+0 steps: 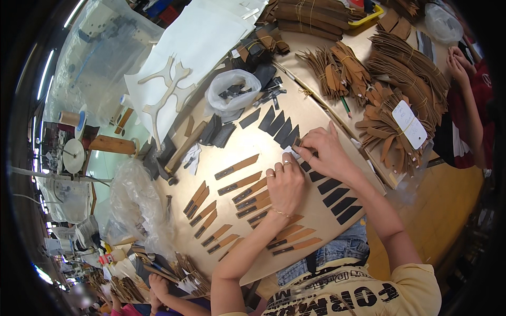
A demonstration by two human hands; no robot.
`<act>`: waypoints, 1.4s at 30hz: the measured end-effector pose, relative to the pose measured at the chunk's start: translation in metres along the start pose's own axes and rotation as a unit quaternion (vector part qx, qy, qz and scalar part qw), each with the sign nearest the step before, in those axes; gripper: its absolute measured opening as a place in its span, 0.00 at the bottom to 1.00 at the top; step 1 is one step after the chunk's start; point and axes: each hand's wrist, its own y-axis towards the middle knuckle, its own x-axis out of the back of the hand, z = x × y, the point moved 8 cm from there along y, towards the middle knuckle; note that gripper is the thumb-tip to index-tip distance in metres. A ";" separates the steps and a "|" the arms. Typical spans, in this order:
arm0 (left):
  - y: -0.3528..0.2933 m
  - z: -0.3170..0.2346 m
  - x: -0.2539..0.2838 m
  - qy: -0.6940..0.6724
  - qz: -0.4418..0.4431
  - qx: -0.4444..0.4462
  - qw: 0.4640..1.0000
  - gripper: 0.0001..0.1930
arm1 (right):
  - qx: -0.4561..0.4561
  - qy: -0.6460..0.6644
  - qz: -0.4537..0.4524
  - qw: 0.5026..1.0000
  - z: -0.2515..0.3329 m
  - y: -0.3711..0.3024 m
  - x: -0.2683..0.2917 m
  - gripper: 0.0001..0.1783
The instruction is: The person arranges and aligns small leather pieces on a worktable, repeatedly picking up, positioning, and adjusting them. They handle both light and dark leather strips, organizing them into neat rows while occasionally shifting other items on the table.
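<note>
My right hand pinches a small brown piece, partly hidden by the fingers. Just left of it, my left hand, with rings and a bracelet, has its fingers bent and closed at a small white slip. Both hands meet low over the table. Black slanted strips lie beyond my hands, and more black strips run in a row near my right forearm. Around my left wrist are several brown leather strips with dark patches at one end.
A white plastic bag of black scraps stands at the far side, beside stacked black pieces and a roller-like rod. Bundled brown leather strips with a white tag cover the right table. Other people's hands show at right and lower left.
</note>
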 end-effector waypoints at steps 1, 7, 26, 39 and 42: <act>0.000 0.001 0.000 -0.030 0.001 -0.001 1.000 0.15 | 0.013 -0.012 0.015 1.000 0.002 -0.002 -0.001 0.16; -0.004 0.034 0.002 -0.233 0.025 0.030 0.972 0.12 | 0.112 -0.131 0.023 0.985 0.021 -0.017 -0.011 0.20; -0.005 0.060 -0.005 -0.286 0.010 0.100 0.953 0.12 | -0.048 -0.026 -0.111 0.992 -0.027 -0.002 0.036 0.24; 0.003 0.072 0.029 -0.476 -0.094 0.116 0.867 0.13 | 0.062 0.173 0.013 0.983 0.031 -0.015 0.019 0.09; -0.016 0.075 0.049 -0.557 -0.031 0.074 0.827 0.08 | 0.050 0.229 0.025 0.972 0.049 -0.029 0.027 0.09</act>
